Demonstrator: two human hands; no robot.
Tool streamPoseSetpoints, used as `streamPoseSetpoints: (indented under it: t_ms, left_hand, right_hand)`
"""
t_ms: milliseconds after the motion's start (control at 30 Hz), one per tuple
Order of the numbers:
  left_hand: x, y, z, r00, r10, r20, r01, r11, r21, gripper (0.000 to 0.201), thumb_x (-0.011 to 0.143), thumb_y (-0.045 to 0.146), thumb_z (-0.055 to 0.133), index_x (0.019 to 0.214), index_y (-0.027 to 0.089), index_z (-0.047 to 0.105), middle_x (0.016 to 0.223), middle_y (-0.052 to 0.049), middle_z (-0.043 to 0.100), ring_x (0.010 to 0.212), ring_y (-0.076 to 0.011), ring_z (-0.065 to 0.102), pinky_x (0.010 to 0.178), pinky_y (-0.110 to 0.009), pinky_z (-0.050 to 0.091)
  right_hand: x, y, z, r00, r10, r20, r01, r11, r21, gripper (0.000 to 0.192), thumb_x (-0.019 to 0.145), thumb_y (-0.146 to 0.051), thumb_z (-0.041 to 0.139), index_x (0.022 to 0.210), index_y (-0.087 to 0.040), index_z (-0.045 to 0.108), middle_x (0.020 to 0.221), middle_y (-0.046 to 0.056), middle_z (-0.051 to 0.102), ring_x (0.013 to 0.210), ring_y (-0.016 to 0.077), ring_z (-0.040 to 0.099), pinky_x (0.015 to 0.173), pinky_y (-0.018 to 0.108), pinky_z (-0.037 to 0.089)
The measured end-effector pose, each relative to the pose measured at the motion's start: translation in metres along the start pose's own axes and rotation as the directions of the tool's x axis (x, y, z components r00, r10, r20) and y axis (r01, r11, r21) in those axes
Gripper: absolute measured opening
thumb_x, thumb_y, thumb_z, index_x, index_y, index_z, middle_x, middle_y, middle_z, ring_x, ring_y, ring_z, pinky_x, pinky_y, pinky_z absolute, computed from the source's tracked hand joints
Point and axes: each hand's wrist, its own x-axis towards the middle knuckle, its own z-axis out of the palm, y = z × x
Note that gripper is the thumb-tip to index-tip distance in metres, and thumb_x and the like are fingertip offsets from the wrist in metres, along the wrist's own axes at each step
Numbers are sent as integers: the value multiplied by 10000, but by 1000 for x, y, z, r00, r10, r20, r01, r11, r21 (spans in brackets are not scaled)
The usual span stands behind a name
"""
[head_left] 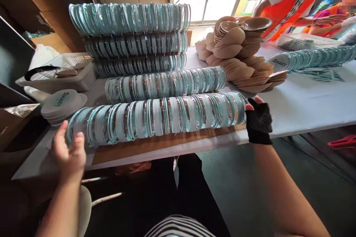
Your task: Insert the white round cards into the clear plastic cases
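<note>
A long row of clear round lids with teal bands [158, 116] lies on its side along the table's front edge, on a brown board [155, 142]. My left hand [68, 148] presses against the row's left end, fingers spread. My right hand [257, 118], in a black fingerless mesh glove, presses the right end. Both hands squeeze the row between them. Behind it lie several more such rows: one [167, 83] directly behind, and others stacked higher [130, 18].
A heap of tan round pads [239, 52] sits at the middle right. Grey discs [62, 103] and a white basket [59, 72] stand at the left. Another lid row [311, 59] lies far right. Two people in orange work beyond the table [306, 103].
</note>
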Motion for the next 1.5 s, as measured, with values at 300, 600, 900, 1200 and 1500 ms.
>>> streamPoseSetpoints:
  t_ms: [300, 600, 900, 1200, 1500]
  left_hand:
    - [87, 178, 135, 732, 438, 522, -486, 872, -50, 593, 934, 509, 489, 1375, 113, 473, 1463, -137, 491, 1370, -273, 433, 1134, -441, 367]
    - [87, 178, 155, 734, 378, 565, -446, 895, -20, 544, 905, 545, 514, 1347, 228, 510, 1343, -59, 600, 1221, -252, 554, 1046, -419, 387]
    - [90, 178, 155, 692, 385, 610, -466, 884, -29, 573, 933, 597, 419, 1369, 231, 484, 1409, -60, 546, 1241, -250, 527, 1029, -407, 364]
    - [93, 179, 153, 673, 362, 645, -457, 889, -21, 594, 935, 589, 410, 1391, 214, 480, 1430, -65, 529, 1254, -262, 511, 1034, -387, 367]
    - [93, 199, 154, 651, 475, 592, -522, 846, -105, 654, 940, 515, 452, 1473, 146, 366, 1528, -127, 404, 1412, -236, 350, 1124, -391, 306]
  right_hand:
    - [83, -186, 41, 500, -381, 778, 633, 774, -28, 477, 855, -229, 583, 1330, -184, 591, 1218, 133, 675, 1081, 257, 651, 874, 306, 487]
    - [105, -207, 66, 178, -458, 871, 760, 626, 174, 393, 762, -124, 607, 1141, -139, 709, 974, 54, 745, 826, 151, 658, 707, 219, 444]
    - [50, -142, 21, 426, -760, 491, 674, 629, 388, 191, 754, -147, 564, 847, -139, 730, 764, 30, 718, 689, 125, 614, 676, 227, 419]
    - [-95, -79, 44, 586, -625, 515, 687, 720, 92, 250, 904, -218, 519, 973, -200, 758, 1030, 80, 745, 818, 209, 686, 657, 289, 457]
    - [-34, -77, 10, 794, -535, 288, 541, 838, 66, 350, 977, -322, 413, 1111, -223, 720, 1051, 74, 742, 938, 204, 689, 836, 308, 504]
